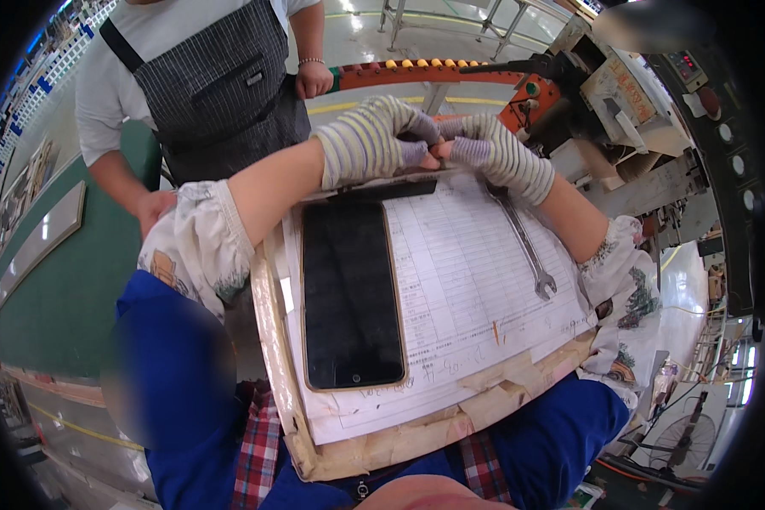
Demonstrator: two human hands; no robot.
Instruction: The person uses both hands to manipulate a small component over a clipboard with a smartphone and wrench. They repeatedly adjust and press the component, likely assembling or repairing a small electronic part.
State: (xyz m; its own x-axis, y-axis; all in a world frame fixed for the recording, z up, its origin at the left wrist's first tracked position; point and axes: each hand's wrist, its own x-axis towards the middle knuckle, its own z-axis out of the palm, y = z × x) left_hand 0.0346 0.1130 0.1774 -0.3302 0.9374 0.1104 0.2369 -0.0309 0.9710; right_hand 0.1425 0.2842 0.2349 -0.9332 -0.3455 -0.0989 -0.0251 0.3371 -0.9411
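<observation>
Wrench [523, 235] toward right edge of board [433, 435], open paper [459, 263] leftward to phone [353, 293]; left hand [370, 143], right hand [503, 160] together at far edge, grip unclear.

The smartphone [353, 297] shows smooth, glossy glass; the open-ended wrench [524, 236], shiny metal; the printed form [450, 272], matt paper — the taped board's rim [272, 340] glossy, creased — and the striped gloves [361, 144], knitted cloth.

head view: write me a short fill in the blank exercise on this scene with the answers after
The phone lies to the ____ of the wrench.
The left hand and right hand wear gloves patterned with ____.
The worktop beside the co-worker is coloured ____.

Missing words: left; stripes; green.
</observation>
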